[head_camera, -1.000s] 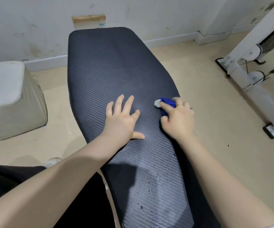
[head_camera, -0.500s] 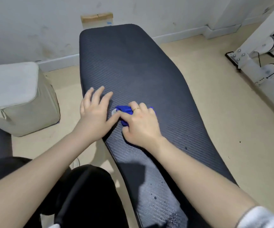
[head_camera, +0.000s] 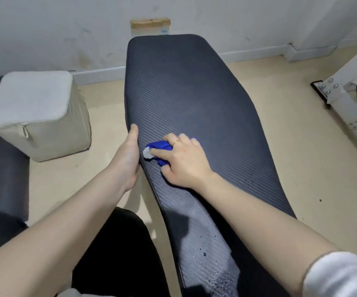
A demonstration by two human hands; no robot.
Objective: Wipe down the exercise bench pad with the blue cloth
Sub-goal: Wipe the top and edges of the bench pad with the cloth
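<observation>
A bunched blue cloth [head_camera: 160, 149] is pressed onto the dark ribbed bench pad [head_camera: 186, 97] near its left edge, about midway along its length, pinched under the curled fingers of the right hand [head_camera: 186, 161], on which a ring is worn. The left hand [head_camera: 129, 156] is laid along the pad's left edge just beside the cloth, thumb on top; how the rest of its grip is set cannot be told, the fingers being hidden below the edge. Water droplets are seen on the pad's near end. A beige padded stool [head_camera: 38, 116] is seen on the floor [head_camera: 291, 151] left of the pad, a white machine frame [head_camera: 344, 91] at right.
</observation>
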